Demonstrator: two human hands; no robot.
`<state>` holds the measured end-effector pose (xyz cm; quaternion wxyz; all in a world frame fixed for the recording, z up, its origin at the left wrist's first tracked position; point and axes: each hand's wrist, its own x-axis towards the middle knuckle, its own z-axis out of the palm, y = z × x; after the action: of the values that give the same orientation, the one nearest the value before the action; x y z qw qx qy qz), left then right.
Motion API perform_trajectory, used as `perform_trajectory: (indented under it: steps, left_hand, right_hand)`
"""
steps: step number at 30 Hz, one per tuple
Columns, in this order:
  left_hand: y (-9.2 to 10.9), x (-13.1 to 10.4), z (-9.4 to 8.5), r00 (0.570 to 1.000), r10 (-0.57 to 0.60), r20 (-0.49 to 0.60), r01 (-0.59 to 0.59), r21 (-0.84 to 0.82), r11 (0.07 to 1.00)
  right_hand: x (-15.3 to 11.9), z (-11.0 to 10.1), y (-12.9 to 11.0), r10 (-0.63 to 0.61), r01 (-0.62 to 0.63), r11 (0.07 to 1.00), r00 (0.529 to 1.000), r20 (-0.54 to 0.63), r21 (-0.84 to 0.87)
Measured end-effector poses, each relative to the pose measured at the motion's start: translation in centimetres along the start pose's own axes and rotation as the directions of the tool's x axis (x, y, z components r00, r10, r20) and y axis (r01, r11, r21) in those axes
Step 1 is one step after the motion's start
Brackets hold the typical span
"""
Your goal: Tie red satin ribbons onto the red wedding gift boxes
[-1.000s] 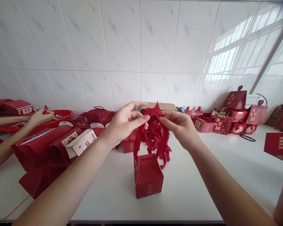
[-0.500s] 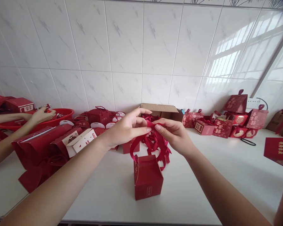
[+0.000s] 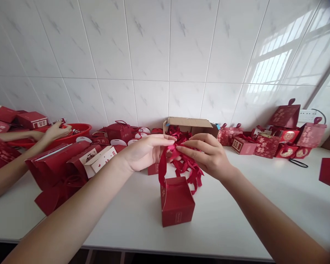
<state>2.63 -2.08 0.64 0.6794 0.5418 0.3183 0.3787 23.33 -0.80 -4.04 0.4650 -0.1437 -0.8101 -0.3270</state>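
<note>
A small red gift box (image 3: 178,205) stands upright on the white table in front of me. From its top a red ribbon (image 3: 162,167) rises to both my hands. My left hand (image 3: 151,150) pinches the ribbon between thumb and fingers, above and left of the box. Close against it, my right hand (image 3: 206,154) has its fingers closed on the same ribbon, back of the hand toward me. The exact crossing of the ribbon between the fingertips is partly hidden. Behind the hands lies a tangle of loose red ribbons (image 3: 191,172).
An open cardboard carton (image 3: 188,123) with ribbons stands against the tiled wall. Finished-looking red boxes (image 3: 268,145) are stacked at right, more red boxes (image 3: 55,161) at left. A co-worker's hand (image 3: 57,130) holds something over a red basin (image 3: 84,129).
My right hand has turned over, its back now facing me, with the fingers reaching across the ribbon. My left fingers have come closer together. The view has shifted slightly.
</note>
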Motion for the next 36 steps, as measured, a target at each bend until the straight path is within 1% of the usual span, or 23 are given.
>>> perform_trajectory:
  steps: [4, 6, 8, 9, 10, 11, 12, 13, 14, 15, 16, 17, 18, 19, 22, 25, 27, 29, 31, 34, 36]
  left_hand:
    - [-0.1, 0.2, -0.1, 1.000, 0.015, 0.022, -0.015, 0.003, 1.000]
    - [-0.3, 0.2, 0.0, 0.999, 0.049, 0.010, -0.049, 0.018, 0.999]
    - [-0.8, 0.1, 0.3, 0.988, 0.147, -0.043, -0.142, 0.097, 0.985]
    - [-1.1, 0.0, 0.4, 0.967, 0.240, -0.086, -0.220, 0.191, 0.957]
    - [-1.5, -0.2, 0.5, 0.925, 0.360, -0.123, -0.307, 0.316, 0.898]
    - [-2.0, -0.4, 0.5, 0.858, 0.493, -0.143, -0.385, 0.454, 0.803]
    - [-2.5, -0.6, 0.4, 0.774, 0.617, -0.141, -0.439, 0.583, 0.684]
    - [-3.0, -0.9, 0.2, 0.688, 0.715, -0.126, -0.463, 0.683, 0.565]
    - [-3.5, -1.1, -0.2, 0.613, 0.782, -0.113, -0.463, 0.751, 0.472]
    - [-4.0, -1.5, -0.6, 0.559, 0.822, -0.111, -0.447, 0.794, 0.412]
    - [-4.4, -1.9, -1.2, 0.527, 0.841, -0.120, -0.417, 0.826, 0.379]
    - [-4.7, -2.4, -1.8, 0.507, 0.851, -0.135, -0.381, 0.851, 0.361]
    - [-5.1, -3.0, -2.4, 0.498, 0.854, -0.151, -0.342, 0.870, 0.354]
    - [-5.4, -3.6, -3.1, 0.500, 0.849, -0.170, -0.304, 0.884, 0.356]
    - [-6.8, -5.4, -5.1, 0.525, 0.815, -0.245, -0.198, 0.896, 0.396]
    - [-9.0, -6.7, -6.8, 0.546, 0.780, -0.306, -0.114, 0.895, 0.431]
    - [-10.6, -7.1, -7.8, 0.578, 0.756, -0.306, -0.086, 0.899, 0.429]
    - [-12.1, -7.3, -8.7, 0.621, 0.726, -0.296, -0.061, 0.905, 0.420]
    - [-13.3, -7.5, -9.4, 0.655, 0.700, -0.284, -0.033, 0.915, 0.403]
    - [-14.6, -7.9, -10.4, 0.686, 0.671, -0.280, 0.032, 0.934, 0.356]
    - [-15.2, -8.3, -11.0, 0.707, 0.650, -0.278, 0.072, 0.943, 0.325]
  right_hand:
    - [-0.7, 0.1, 0.2, 0.014, -0.014, 1.000, 0.999, 0.029, -0.018]
    - [-0.8, 0.2, 0.2, 0.040, -0.040, 0.999, 0.999, 0.026, 0.013]
    - [-0.7, 0.4, -0.2, 0.112, -0.112, 0.988, 0.994, 0.006, 0.102]
    - [-0.8, 0.4, -0.6, 0.187, -0.182, 0.969, 0.982, -0.013, 0.168]
    - [-0.8, 0.5, -1.0, 0.290, -0.274, 0.929, 0.957, -0.031, 0.248]
    - [-1.0, 0.5, -1.5, 0.414, -0.376, 0.862, 0.909, -0.045, 0.339]
    - [-1.4, 0.6, -2.0, 0.545, -0.476, 0.767, 0.837, -0.047, 0.430]
    - [-1.8, 0.6, -2.4, 0.667, -0.562, 0.652, 0.745, -0.031, 0.509]
    - [-2.5, 0.5, -2.9, 0.764, -0.627, 0.533, 0.645, -0.004, 0.568]
    - [-3.3, 0.4, -3.2, 0.834, -0.671, 0.427, 0.551, 0.023, 0.606]
    - [-4.2, 0.3, -3.5, 0.882, -0.704, 0.341, 0.470, 0.048, 0.623]
    - [-5.2, 0.0, -3.6, 0.914, -0.734, 0.277, 0.401, 0.067, 0.620]
    - [-6.3, -0.3, -3.7, 0.935, -0.764, 0.227, 0.345, 0.086, 0.604]
    - [-7.4, -0.6, -3.7, 0.948, -0.793, 0.187, 0.300, 0.104, 0.579]
    - [-10.5, -1.8, -3.5, 0.977, -0.883, 0.067, 0.153, 0.151, 0.465]
    - [-13.0, -2.7, -3.3, 0.984, -0.937, -0.066, -0.003, 0.178, 0.344]
    - [-14.3, -2.9, -3.2, 0.974, -0.953, -0.136, -0.078, 0.213, 0.270]
    - [-15.4, -3.0, -3.2, 0.959, -0.960, -0.188, -0.134, 0.249, 0.209]
    - [-16.3, -3.2, -3.3, 0.943, -0.963, -0.225, -0.176, 0.282, 0.151]
    - [-17.5, -3.8, -3.6, 0.926, -0.962, -0.264, -0.233, 0.296, 0.069]
    - [-18.0, -4.3, -3.7, 0.917, -0.958, -0.285, -0.264, 0.301, 0.027]
